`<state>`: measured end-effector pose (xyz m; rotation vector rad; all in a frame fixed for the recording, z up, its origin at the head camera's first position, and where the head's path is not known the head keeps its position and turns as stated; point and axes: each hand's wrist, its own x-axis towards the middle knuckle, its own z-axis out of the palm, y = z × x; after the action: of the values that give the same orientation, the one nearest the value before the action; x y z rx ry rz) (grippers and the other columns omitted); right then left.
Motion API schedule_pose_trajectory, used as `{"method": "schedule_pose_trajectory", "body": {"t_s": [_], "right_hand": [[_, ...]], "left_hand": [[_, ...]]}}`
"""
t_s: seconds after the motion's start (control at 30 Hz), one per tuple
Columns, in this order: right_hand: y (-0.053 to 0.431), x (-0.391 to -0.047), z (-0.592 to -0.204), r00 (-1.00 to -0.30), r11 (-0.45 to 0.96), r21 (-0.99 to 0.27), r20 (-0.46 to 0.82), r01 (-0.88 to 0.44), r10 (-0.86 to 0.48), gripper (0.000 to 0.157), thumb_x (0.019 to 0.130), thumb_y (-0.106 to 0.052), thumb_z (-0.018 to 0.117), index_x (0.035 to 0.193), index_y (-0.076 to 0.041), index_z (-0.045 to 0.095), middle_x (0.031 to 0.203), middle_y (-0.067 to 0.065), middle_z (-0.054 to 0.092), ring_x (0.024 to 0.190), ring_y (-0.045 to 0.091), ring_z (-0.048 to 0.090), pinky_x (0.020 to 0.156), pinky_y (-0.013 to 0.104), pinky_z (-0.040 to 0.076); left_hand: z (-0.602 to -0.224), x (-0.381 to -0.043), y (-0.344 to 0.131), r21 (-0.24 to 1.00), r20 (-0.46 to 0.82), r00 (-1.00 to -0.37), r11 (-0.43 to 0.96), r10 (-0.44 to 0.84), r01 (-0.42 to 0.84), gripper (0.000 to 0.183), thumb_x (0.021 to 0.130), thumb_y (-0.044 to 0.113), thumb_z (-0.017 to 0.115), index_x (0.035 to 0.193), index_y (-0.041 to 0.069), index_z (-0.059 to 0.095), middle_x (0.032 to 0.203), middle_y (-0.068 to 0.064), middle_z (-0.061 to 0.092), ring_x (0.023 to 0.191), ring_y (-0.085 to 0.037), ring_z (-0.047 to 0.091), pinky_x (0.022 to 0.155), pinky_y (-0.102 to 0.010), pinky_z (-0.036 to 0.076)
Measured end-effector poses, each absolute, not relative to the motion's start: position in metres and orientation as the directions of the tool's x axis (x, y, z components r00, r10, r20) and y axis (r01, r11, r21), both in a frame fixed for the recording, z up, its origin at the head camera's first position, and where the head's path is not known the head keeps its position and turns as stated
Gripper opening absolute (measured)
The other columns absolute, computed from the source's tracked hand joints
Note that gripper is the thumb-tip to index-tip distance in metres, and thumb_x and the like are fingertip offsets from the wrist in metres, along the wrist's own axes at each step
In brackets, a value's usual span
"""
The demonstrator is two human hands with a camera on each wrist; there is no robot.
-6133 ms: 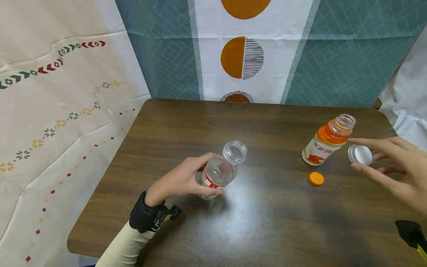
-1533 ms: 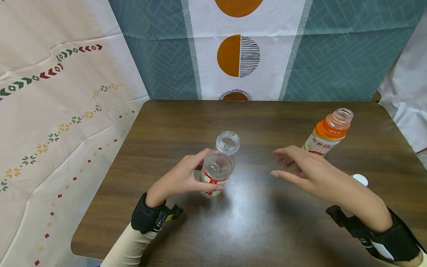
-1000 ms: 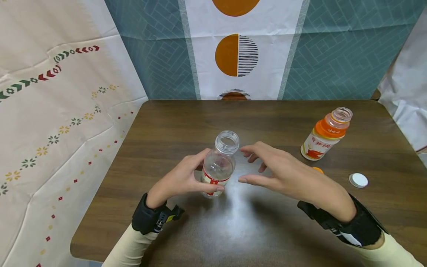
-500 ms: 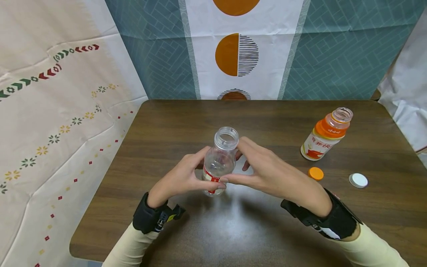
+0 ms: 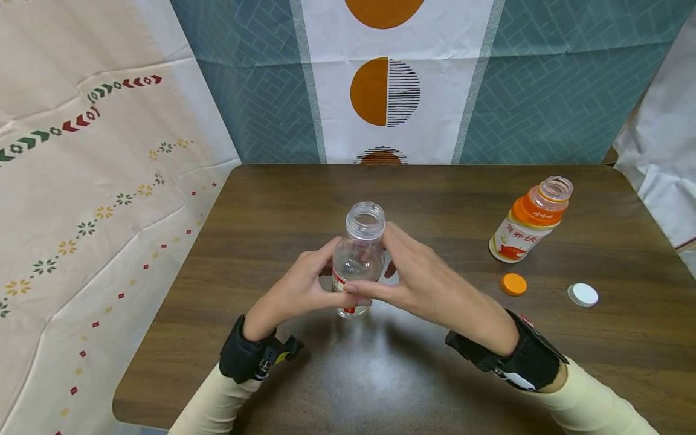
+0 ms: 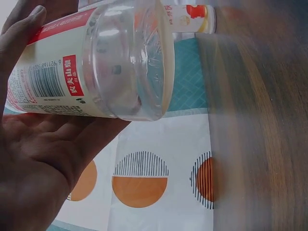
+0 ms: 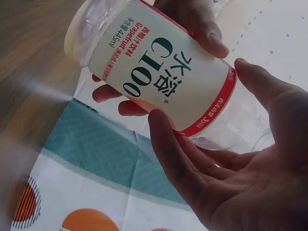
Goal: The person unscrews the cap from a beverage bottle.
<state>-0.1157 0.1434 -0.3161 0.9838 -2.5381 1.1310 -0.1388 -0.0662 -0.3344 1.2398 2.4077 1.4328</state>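
A clear plastic drink bottle (image 5: 359, 261) with a cream and red label and a bare, uncapped neck stands between both hands over the middle of the table. My left hand (image 5: 293, 295) grips its lower body, thumb across the front. From the other side my right hand (image 5: 421, 275) holds it higher up, thumb on the front and fingertips behind the shoulder. In the right wrist view the label of the bottle (image 7: 163, 82) reads C100 and Grapefruit. The left wrist view shows the barcode side of the bottle (image 6: 53, 79) and its base tilted toward the camera.
On the wooden table (image 5: 288, 199), an uncapped bottle with an orange and white label (image 5: 524, 226) stands at the back right. In front of it lie an orange cap (image 5: 513, 284) and a white cap (image 5: 583, 295). Patterned cloths (image 5: 261, 90) hang behind the table and at its sides.
My right hand has put the white cap on the table, moved left and taken hold of the clear bottle. The left hand keeps its grip; the bottle has shifted slightly away.
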Motion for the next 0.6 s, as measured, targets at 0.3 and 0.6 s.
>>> {"method": "schedule_pose_trajectory", "body": {"t_s": [0.3,0.6], "right_hand": [[0.147,-0.118,-0.318,-0.748,0.490,-0.568,0.449,-0.661,-0.489,0.067,0.079,-0.039,0.074,0.132,-0.011,0.042,0.112,-0.003,0.055,0.088,0.007,0.054,0.068,0.029,0.054],[0.161,-0.117,-0.323,-0.758,0.516,-0.556,0.443,-0.651,-0.478,0.069,0.078,-0.039,0.075,0.132,-0.011,0.043,0.113,-0.002,0.056,0.091,0.008,0.054,0.071,0.032,0.055]], "left_hand": [[-0.338,-0.139,-0.064,0.788,0.263,-0.659,0.237,0.705,0.568,0.075,0.072,0.010,0.081,0.133,0.001,0.038,0.112,-0.009,0.062,0.097,-0.013,0.060,0.082,-0.041,0.053],[-0.358,-0.148,-0.067,0.784,0.281,-0.647,0.219,0.709,0.580,0.080,0.076,0.018,0.080,0.141,0.012,0.034,0.134,-0.003,0.051,0.118,-0.012,0.050,0.098,-0.039,0.044]]}}
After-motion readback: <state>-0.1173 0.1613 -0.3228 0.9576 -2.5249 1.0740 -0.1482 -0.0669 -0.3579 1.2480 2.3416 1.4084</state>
